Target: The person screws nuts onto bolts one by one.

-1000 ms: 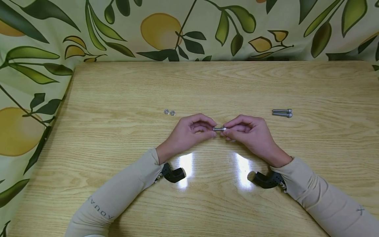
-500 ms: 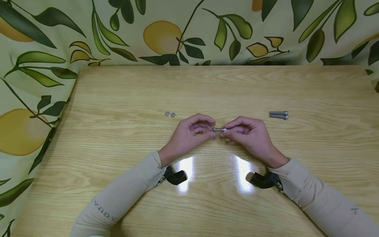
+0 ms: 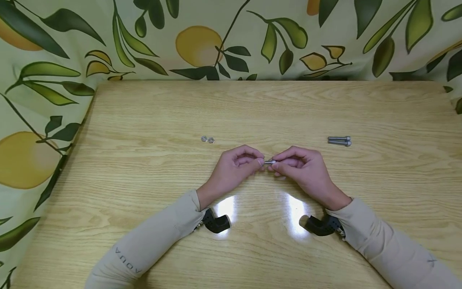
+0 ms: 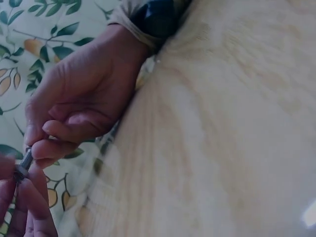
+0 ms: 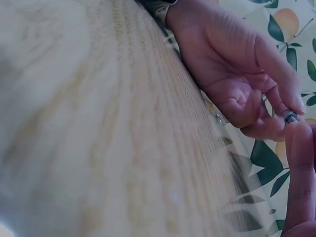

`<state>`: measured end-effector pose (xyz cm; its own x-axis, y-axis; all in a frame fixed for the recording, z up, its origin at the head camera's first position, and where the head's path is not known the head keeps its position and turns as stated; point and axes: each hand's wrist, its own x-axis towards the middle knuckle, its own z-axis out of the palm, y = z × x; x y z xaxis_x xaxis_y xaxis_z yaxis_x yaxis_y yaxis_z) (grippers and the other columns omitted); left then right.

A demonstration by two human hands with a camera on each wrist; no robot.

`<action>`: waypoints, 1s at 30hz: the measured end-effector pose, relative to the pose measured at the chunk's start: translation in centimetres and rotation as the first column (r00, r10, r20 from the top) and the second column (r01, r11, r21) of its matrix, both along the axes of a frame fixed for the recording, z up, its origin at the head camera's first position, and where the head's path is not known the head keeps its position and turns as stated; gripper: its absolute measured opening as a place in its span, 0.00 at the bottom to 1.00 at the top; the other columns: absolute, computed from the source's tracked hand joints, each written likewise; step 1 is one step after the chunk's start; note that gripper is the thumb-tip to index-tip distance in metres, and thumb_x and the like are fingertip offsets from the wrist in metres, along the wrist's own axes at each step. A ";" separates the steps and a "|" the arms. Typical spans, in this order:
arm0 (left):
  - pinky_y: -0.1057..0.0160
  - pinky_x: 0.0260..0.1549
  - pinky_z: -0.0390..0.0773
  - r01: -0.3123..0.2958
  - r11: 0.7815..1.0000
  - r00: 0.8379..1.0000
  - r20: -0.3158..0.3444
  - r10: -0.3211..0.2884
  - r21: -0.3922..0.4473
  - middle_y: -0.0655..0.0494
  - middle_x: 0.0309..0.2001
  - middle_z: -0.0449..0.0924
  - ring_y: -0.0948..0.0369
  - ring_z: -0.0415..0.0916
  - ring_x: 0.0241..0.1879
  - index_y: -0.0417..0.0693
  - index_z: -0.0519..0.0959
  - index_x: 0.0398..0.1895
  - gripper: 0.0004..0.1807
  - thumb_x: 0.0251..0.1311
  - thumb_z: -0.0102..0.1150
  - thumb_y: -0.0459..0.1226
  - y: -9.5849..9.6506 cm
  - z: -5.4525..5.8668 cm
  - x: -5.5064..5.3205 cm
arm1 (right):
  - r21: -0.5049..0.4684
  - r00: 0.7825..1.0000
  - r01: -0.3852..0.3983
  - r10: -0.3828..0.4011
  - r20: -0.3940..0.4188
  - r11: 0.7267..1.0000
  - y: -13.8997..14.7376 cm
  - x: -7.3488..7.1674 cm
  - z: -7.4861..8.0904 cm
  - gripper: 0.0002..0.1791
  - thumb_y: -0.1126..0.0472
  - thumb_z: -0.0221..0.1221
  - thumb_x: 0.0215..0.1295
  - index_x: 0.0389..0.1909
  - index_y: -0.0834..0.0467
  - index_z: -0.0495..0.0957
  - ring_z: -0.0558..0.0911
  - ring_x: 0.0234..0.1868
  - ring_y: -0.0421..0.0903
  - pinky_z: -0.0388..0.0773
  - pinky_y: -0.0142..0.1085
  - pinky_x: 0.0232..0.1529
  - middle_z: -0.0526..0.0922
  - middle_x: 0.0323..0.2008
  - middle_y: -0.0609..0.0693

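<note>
A short silver bolt [image 3: 268, 162] lies level between both hands over the middle of the table. My right hand [image 3: 307, 167] pinches its right end, the head, between thumb and fingers. At the left end, the thumb and fingertips of my left hand [image 3: 235, 166] pinch the nut, which they mostly cover. The left wrist view shows the threaded shank [image 4: 26, 159] bridging the small gap between the two sets of fingertips. In the right wrist view a dark-rimmed end of the bolt [image 5: 290, 117] shows at the fingertips.
Two loose hex nuts [image 3: 207, 139] lie on the wooden table [image 3: 151, 112] beyond my left hand. Farther right, two socket-head bolts [image 3: 339, 141] sit side by side. A leaf-and-fruit patterned cloth [image 3: 270, 40] hangs along the back and left edges.
Both hands have come slightly nearer the body with the bolt. The left thumb and fingers have closed further over the nut, which showed more before. The loose nuts and bolts stay put.
</note>
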<state>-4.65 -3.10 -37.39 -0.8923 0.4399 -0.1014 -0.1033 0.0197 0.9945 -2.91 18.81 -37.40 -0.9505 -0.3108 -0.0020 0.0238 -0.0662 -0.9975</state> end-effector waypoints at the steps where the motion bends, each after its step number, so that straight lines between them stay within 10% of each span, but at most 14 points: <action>1: 0.67 0.41 0.84 0.003 1.000 1.000 -0.003 -0.003 0.014 0.42 0.45 0.83 0.62 0.83 0.41 0.41 0.79 0.46 0.11 0.62 0.63 0.33 0.0 0.0 0.0 | -0.002 1.000 -0.001 0.001 0.001 1.000 0.0 0.0 0.0 0.08 0.71 0.62 0.62 0.41 0.69 0.79 0.89 0.35 0.45 0.86 0.38 0.37 0.89 0.35 0.50; 13: 0.69 0.29 0.79 0.030 0.999 0.999 -0.026 -0.032 -0.040 0.39 0.39 0.84 0.59 0.82 0.32 0.38 0.77 0.49 0.13 0.73 0.49 0.38 0.1 0.2 -0.2 | -0.037 1.000 -0.004 0.003 -0.013 0.999 -0.1 -0.1 0.1 0.07 0.74 0.61 0.61 0.41 0.69 0.79 0.89 0.34 0.45 0.86 0.38 0.35 0.90 0.34 0.49; 30: 0.67 0.41 0.83 0.050 0.999 0.999 -0.011 -0.050 0.016 0.42 0.47 0.81 0.61 0.82 0.42 0.41 0.75 0.52 0.14 0.65 0.59 0.34 -0.1 -0.3 -0.4 | -0.055 1.000 -0.008 0.008 -0.009 0.998 0.0 -0.2 -0.1 0.07 0.74 0.61 0.61 0.41 0.69 0.79 0.89 0.36 0.45 0.86 0.38 0.36 0.90 0.34 0.50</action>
<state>-5.05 -3.25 -37.64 -0.8703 0.4853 -0.0844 -0.0922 0.0079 0.9957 -3.10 18.80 -37.53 -0.9478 -0.3180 0.0238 0.0156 -0.1210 -0.9925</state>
